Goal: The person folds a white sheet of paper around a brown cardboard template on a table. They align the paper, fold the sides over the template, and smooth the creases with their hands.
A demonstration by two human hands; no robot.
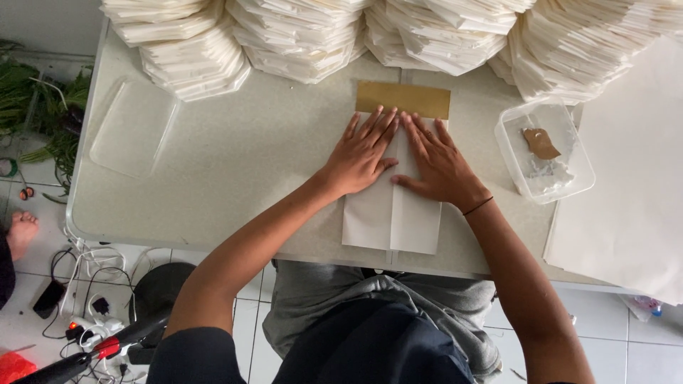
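Paper is what we are pressing flat: a white folded sheet lying at the near edge of the tabletop, its two side flaps meeting in a straight seam down the middle. We are laying our left hand and right hand side by side on it, palms down, fingers spread and open, each grip clamped on nothing, only bearing on the smooth matte surface. Just beyond our fingertips a gold-brown rectangular card is showing, flat, touching the sheet's far end. A thin dark band is circling our right wrist.

To the right, a clear plastic tub with rounded corners is holding a crumpled brown scrap. Its clear lid is lying well apart to the left. Further right, large plain white sheets are overlapping the tabletop edge. Along the far side, fanned stacks of folded white paper are crowding together, their edges forming ridged layers.

The tabletop is pale, speckled, with rounded corners. Below it we are seeing white floor tiles, tangled cables, green leaves, and another person's bare foot.
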